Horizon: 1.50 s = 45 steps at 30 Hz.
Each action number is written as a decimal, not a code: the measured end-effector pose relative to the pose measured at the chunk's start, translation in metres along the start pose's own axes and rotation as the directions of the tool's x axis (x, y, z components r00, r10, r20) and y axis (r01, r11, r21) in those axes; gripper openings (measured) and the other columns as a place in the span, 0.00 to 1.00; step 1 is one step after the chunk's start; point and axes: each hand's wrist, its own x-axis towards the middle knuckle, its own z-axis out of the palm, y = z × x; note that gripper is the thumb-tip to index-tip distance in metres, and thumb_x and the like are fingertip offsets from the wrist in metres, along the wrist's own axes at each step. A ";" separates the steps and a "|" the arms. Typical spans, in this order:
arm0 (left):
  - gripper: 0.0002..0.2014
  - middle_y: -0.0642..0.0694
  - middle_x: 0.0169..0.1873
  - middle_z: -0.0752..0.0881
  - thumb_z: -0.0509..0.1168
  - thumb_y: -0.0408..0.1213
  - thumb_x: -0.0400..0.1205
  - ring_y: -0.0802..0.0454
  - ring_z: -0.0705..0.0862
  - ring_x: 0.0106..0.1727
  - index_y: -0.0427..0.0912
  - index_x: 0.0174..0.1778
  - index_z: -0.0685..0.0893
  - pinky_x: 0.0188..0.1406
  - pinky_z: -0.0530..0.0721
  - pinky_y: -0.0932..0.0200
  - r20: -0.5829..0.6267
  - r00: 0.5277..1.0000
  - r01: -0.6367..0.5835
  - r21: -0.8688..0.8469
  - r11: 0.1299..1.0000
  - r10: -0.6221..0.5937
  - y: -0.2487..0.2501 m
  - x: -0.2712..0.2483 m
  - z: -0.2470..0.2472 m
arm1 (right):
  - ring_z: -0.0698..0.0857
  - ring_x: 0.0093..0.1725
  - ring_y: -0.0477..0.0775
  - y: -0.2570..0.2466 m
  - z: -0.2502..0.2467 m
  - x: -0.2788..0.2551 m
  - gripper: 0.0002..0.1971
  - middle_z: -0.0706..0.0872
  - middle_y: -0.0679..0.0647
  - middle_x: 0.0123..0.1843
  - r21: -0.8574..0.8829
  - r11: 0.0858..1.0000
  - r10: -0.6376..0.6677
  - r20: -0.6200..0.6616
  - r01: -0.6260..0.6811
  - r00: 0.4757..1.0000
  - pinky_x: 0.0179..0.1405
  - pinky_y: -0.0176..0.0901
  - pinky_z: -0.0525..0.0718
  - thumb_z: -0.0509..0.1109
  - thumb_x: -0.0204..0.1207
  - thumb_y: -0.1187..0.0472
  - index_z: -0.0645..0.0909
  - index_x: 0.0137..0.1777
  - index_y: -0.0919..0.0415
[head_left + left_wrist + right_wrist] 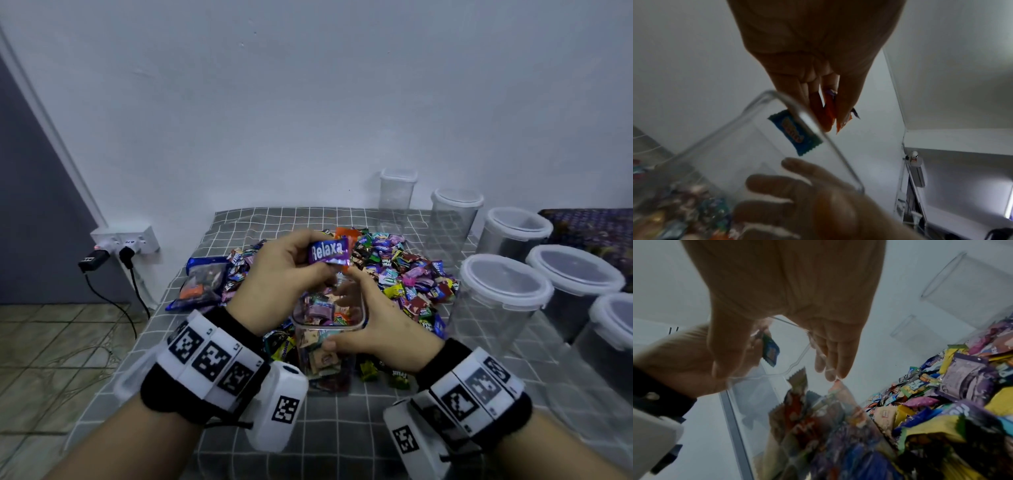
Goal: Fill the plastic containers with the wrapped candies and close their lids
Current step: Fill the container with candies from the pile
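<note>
A clear square container (322, 359), partly full of wrapped candies, stands on the checked cloth. My right hand (370, 318) grips it just below the rim, thumb on the near side and fingers on the far side. Over its mouth my left hand (308, 253) pinches a purple Relaxa candy (329, 251) and an orange candy (346, 234). In the left wrist view the orange candy (829, 112) hangs from my fingertips, and a blue candy (795, 131) drops inside the container (813, 128). The same blue candy (770, 350) shows in the right wrist view. A large candy pile (404, 270) lies behind.
Several empty lidded containers (503, 284) stand along the right side, and two more (397, 188) stand at the back by the wall. An opened blue candy bag (202, 281) lies at the left of the pile. A wall socket with plugs (126, 243) is beyond the table's left edge.
</note>
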 end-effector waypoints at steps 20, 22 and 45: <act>0.12 0.52 0.42 0.90 0.73 0.36 0.67 0.58 0.89 0.43 0.57 0.42 0.86 0.49 0.88 0.47 0.044 0.999 -0.012 0.253 0.967 0.001 -0.019 -0.004 0.005 | 0.80 0.64 0.36 0.008 0.002 0.001 0.43 0.80 0.41 0.65 0.053 0.997 -0.057 -0.033 0.058 0.998 0.68 0.42 0.78 0.84 0.60 0.60 0.61 0.64 0.30; 0.10 0.49 0.41 0.90 0.72 0.39 0.67 0.56 0.90 0.44 0.57 0.42 0.86 0.48 0.88 0.45 0.037 0.999 -0.013 0.219 0.976 0.005 -0.022 -0.004 0.005 | 0.80 0.65 0.40 0.010 0.003 0.001 0.46 0.80 0.44 0.67 0.054 0.997 -0.057 -0.034 0.059 0.998 0.69 0.48 0.78 0.84 0.55 0.51 0.59 0.67 0.30; 0.40 0.53 0.80 0.59 0.72 0.49 0.75 0.50 0.69 0.75 0.57 0.80 0.58 0.66 0.78 0.48 0.053 0.905 0.065 0.963 0.261 -0.423 -0.076 0.003 -0.055 | 0.60 0.77 0.58 0.021 -0.026 0.014 0.56 0.57 0.54 0.81 -0.812 0.573 0.348 0.119 -0.110 0.930 0.71 0.54 0.73 0.78 0.64 0.50 0.41 0.83 0.48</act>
